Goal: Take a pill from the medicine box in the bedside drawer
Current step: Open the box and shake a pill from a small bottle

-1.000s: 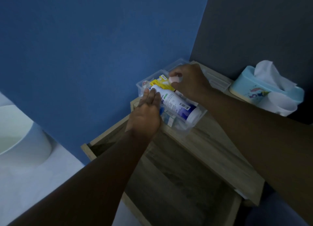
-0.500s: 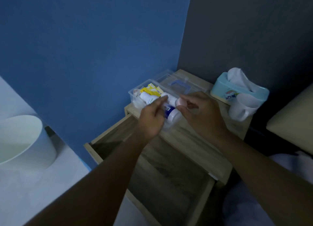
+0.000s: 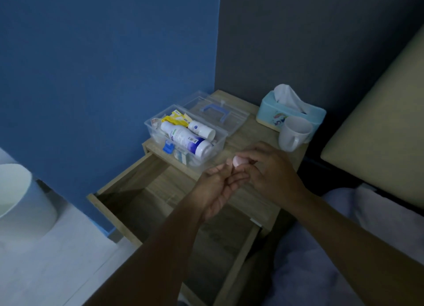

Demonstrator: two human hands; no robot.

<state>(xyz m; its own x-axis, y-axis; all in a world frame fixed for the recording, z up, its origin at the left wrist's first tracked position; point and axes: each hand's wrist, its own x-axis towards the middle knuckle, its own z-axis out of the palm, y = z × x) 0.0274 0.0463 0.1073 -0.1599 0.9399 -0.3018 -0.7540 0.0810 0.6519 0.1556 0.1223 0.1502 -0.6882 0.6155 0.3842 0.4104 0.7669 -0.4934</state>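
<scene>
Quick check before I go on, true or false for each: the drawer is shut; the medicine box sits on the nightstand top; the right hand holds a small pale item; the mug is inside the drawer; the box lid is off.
1. The drawer is shut. False: it is pulled open.
2. The medicine box sits on the nightstand top. True.
3. The right hand holds a small pale item at its fingertips. True; the left hand is open just under it.
4. The mug is inside the drawer. False: it stands on the nightstand top beside the tissue box.
5. The box lid is off. True: it lies behind the box.

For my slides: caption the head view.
Right hand tips a small pale container over the left hand, beside the open medicine box.
</scene>
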